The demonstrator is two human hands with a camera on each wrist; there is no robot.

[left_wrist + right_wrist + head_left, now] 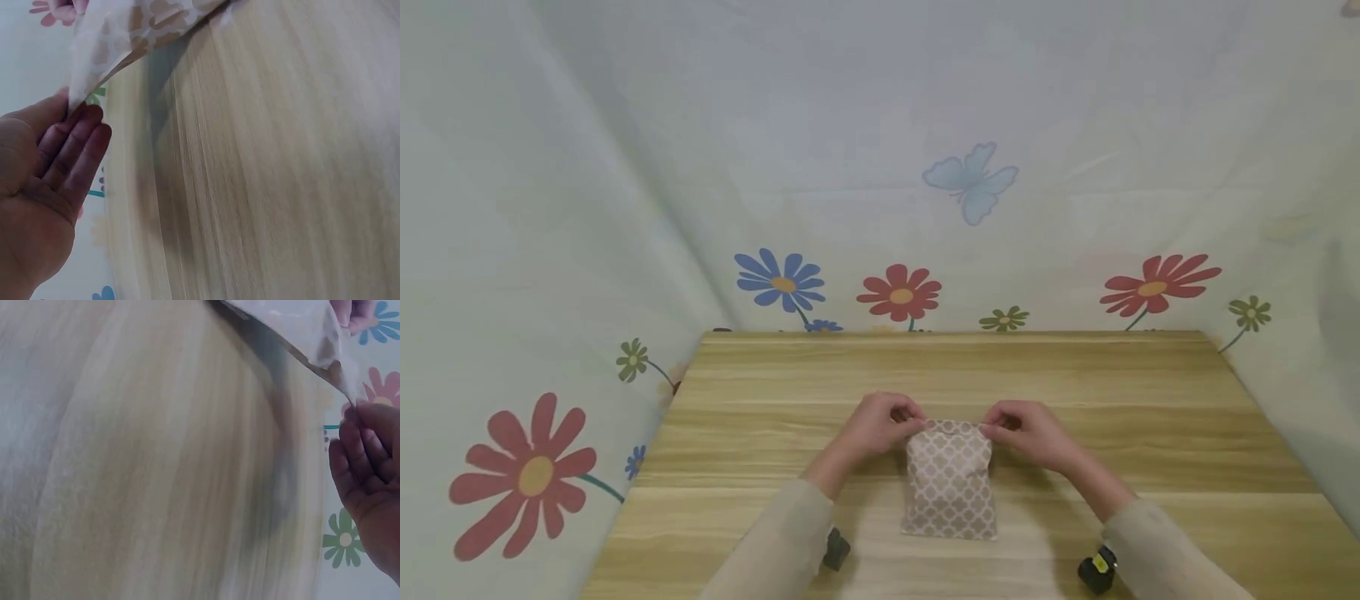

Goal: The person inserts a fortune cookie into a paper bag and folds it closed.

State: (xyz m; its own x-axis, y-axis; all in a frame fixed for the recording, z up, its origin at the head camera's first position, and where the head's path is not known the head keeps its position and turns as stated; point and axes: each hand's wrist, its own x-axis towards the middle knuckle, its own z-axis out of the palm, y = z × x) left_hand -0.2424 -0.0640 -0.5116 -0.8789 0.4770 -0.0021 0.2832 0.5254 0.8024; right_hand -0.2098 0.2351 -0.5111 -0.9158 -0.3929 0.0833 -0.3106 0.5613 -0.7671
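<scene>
A small beige bag (951, 483) with a white lattice pattern, apparently cloth or paper, is at the middle of the table in the head view. My left hand (883, 423) pinches its far left corner between thumb and fingertips. At the opposite far corner, my right hand (1026, 429) pinches the edge the same way. In the left wrist view the bag's corner (94, 62) tapers into the left hand's (47, 181) grip. The right wrist view has the bag (300, 328) stretched to the right hand's (375, 469) fingertips. What the bag contains is hidden.
The wood-grain table (760, 367) reaches back to a pale curtain (850, 125) printed with flowers and a butterfly. Black wrist devices (1097, 571) hang below both sleeves.
</scene>
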